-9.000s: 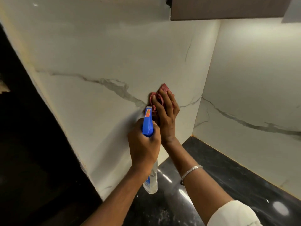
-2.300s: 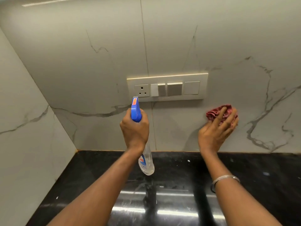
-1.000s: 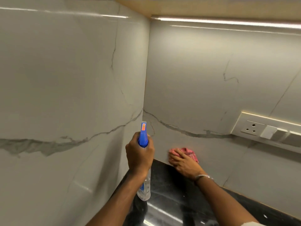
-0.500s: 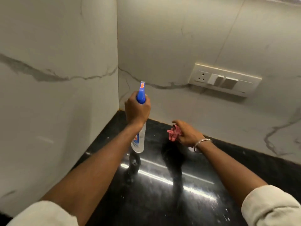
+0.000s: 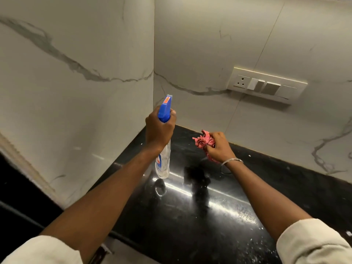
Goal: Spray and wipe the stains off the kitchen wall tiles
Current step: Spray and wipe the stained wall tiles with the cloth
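Both clear of tiles [image 5: 200,44]: left hand [image 5: 159,128], bottle [image 5: 162,162]; right hand [image 5: 219,147], cloth [image 5: 202,140].

Smooth, marble-look wall tiles [image 5: 76,111] with grey veins carry a soft sheen. Below them the black countertop [image 5: 209,216] is polished to a mirror gloss — white glare streaks across it, and pale specks dot its surface. The spray bottle [image 5: 162,161] has a clear, glossy plastic body with a printed label and an opaque blue plastic trigger head. The pink cloth [image 5: 202,140] is soft, crumpled fabric, matt and ragged at the edges. A thin bangle [image 5: 232,160] of bright silvery metal circles the right wrist; the switch plate [image 5: 266,86] is smooth off-white plastic, the sleeve [image 5: 312,244] matt cream cloth.
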